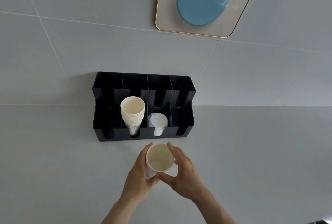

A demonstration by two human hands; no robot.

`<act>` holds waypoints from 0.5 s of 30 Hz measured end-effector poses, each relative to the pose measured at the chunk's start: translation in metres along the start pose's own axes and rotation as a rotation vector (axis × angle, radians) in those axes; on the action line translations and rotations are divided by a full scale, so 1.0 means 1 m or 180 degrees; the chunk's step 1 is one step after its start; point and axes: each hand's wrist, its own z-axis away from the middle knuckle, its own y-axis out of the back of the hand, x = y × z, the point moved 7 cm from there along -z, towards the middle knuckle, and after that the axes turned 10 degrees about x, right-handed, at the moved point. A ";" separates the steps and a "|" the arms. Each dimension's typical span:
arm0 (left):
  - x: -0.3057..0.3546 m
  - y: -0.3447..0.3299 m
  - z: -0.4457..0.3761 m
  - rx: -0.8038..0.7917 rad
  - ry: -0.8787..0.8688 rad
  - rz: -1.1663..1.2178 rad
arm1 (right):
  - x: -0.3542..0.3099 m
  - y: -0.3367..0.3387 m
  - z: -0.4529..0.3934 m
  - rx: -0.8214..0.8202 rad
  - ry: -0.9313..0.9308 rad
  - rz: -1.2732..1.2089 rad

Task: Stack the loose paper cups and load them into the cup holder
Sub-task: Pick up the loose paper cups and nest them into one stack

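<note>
Nearest, left hand (139, 175) and right hand (186, 175) grasp 1 paper cup (159, 159) above the table (53, 160) — fingers (173, 149) wrapped round its wall. Step: loading. Next move calls for nesting it into the stack (133, 114), roughly 8 cups, in the 4-slot cup holder (181, 123) — 1 lid pile (157, 120) adjacent.

You have two hands in view, the left hand (139, 175) and the right hand (186, 175), with one paper cup (159, 160) between them. One black cup holder (143, 133) sits at the wall, showing four slots across. One stack of cups (133, 114) stands in it; roughly eight rims show, the exact number unclear. One pile of white lids (157, 122) sits beside it. One gold-edged tray (206, 4) carries one blue disc (197, 9).
</note>
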 end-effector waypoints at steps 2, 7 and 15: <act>0.000 0.000 0.000 -0.0001 -0.0024 -0.0040 | 0.003 -0.001 0.001 -0.0015 0.0006 0.0126; 0.001 0.000 -0.001 -0.0019 0.0065 -0.0049 | 0.005 -0.002 0.000 0.0012 -0.0056 0.0127; -0.003 0.009 0.004 -0.0550 0.0404 -0.0302 | 0.006 0.002 -0.002 -0.0224 -0.0497 -0.0371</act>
